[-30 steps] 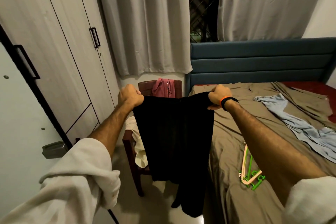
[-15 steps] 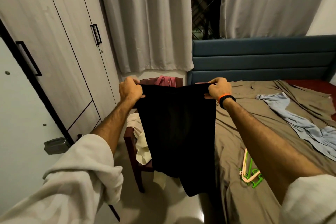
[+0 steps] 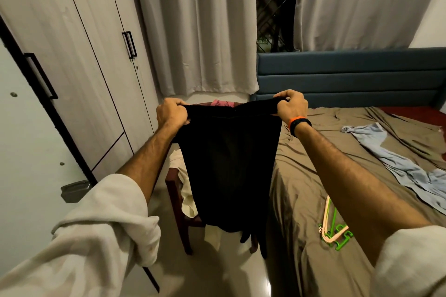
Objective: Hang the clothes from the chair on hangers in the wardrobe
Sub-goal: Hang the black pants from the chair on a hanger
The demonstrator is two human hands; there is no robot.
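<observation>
The left hand [image 3: 171, 113] and the right hand [image 3: 291, 105] each grip a top corner of the black garment [image 3: 229, 164], which hangs stretched between them in front of the chair [image 3: 177, 202]. The hangers [image 3: 334, 231] lie on the bed [image 3: 301, 188], off to the right. The wardrobe [image 3: 72, 55] stands further back on the left. If one hand lets go to grab a hanger, the cloth could slip to the floor.

Grey curtains [image 3: 198, 26] hang behind a blue headboard [image 3: 350, 75] — a light-blue cloth [image 3: 395, 164] lies rumpled on the bed [image 3: 313, 176].
</observation>
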